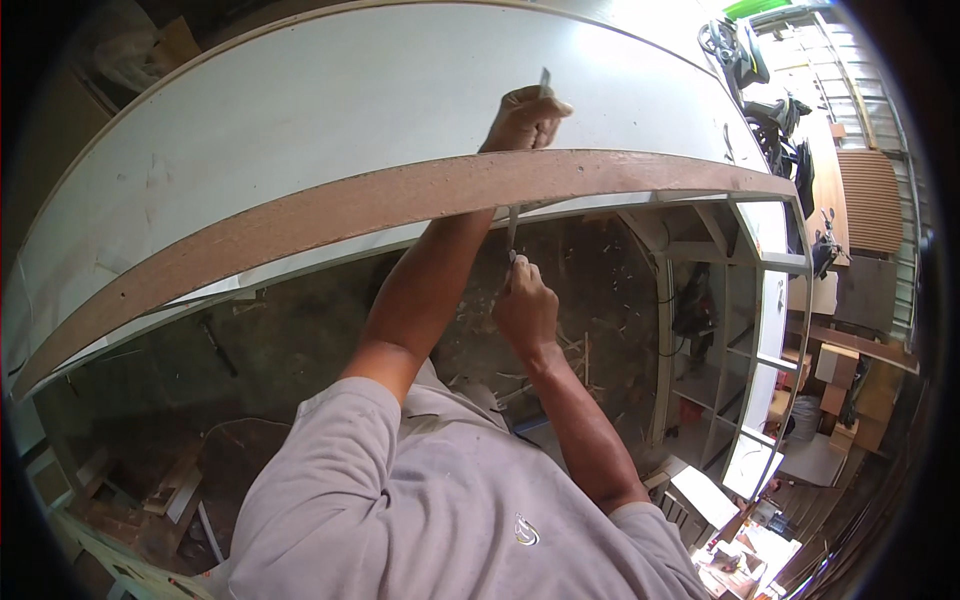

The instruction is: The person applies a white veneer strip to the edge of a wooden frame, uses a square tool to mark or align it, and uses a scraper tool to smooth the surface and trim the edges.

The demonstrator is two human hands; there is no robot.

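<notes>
A workshop: dark, littered floor (590, 290) in the middle, white panel (300, 110) sweeping from 9 to 1 o'clock.
Nearest, the right hand (528, 308) sits just off centre toward 3 o'clock, fingers curled tight round the lower end of a thin blade (513, 232), which points to 12, up to the brown board (400, 195) along the panel's edge. Beyond that board, at 12 o'clock, the left hand (526, 118) is closed round a thin strip (545, 78); the board hides whether strip and blade are one piece. At 3 o'clock, an open shelf frame (783, 263) has dark, unclear things in its bays. Farther, toward 4, are box-like blocks (838, 365), insides hidden; at 2, a dark motorbike (775, 125).
</notes>
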